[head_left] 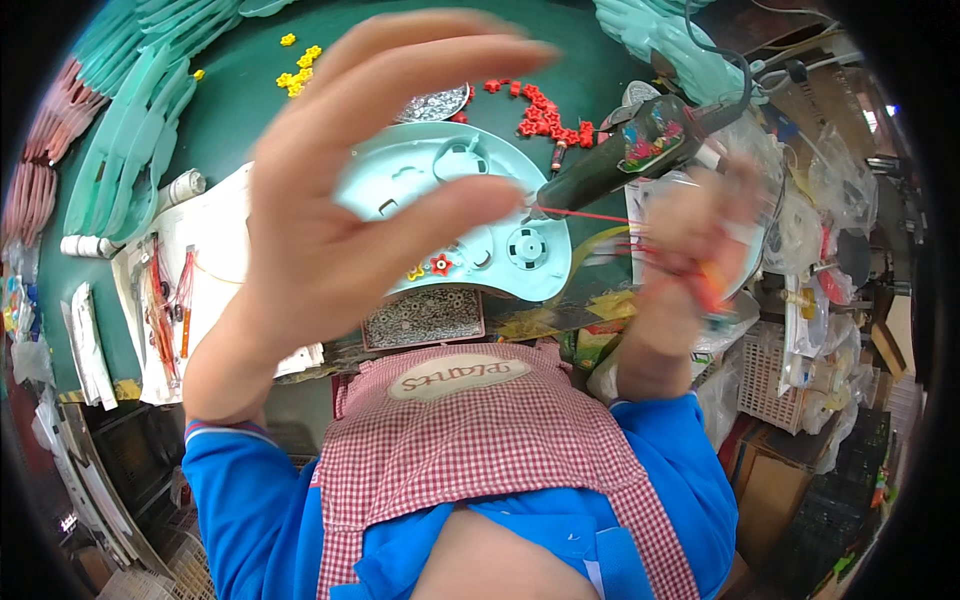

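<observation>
My left hand (355, 220) is raised large and blurred over a light-blue moulded plastic tray (540, 200), fingers spread and curved, nothing visible in it; a thin red wire runs behind its thumb. My right hand (690, 240), smeared by motion, is closed round red wires (600, 214) at the right. Just left and above it lies a dark cylindrical tool (640, 145) with a colourful decal and black cord. The tray holds small red and yellow star pieces (440, 264), partly hidden.
Red stars (540, 117) and yellow stars (305, 65) lie on the green bench (230, 120). Stacked teal parts (130, 150) fill the back left. A box of small metal pieces (420, 320) sits at the front edge; papers (140, 330) are left, plastic bags and baskets (770, 370) right.
</observation>
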Demonstrator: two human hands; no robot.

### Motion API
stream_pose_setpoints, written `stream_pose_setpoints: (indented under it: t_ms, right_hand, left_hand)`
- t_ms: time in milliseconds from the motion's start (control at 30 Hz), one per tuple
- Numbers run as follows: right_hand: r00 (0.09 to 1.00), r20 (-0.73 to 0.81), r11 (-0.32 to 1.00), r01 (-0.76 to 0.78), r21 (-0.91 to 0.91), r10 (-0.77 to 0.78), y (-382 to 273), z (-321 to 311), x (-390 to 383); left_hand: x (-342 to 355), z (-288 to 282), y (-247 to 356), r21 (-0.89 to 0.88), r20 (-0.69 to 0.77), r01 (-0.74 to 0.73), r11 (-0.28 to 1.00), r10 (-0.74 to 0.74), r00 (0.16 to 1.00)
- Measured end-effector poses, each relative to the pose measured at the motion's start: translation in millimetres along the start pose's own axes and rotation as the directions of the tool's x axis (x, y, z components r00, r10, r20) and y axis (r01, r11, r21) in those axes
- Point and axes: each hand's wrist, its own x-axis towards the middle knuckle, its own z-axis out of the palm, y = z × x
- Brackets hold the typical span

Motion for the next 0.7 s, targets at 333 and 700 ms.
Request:
stream_pose_setpoints:
  t_ms: [333,700]
  right_hand:
    - [0.774,-0.608,0.936,-0.324,-0.141,0.176,-15,-153,-15]
    - [0.972,-0.206,-0.256,-0.228,-0.939,-0.110,43,-209,-89]
  left_hand:
    - [-133,-69,-22,-0.027,-0.260,0.591,0.806,-0.577,0.775]
    - [-276,-169,-11,0.434,-0.751,0.890,0.137,-0.491,0.442]
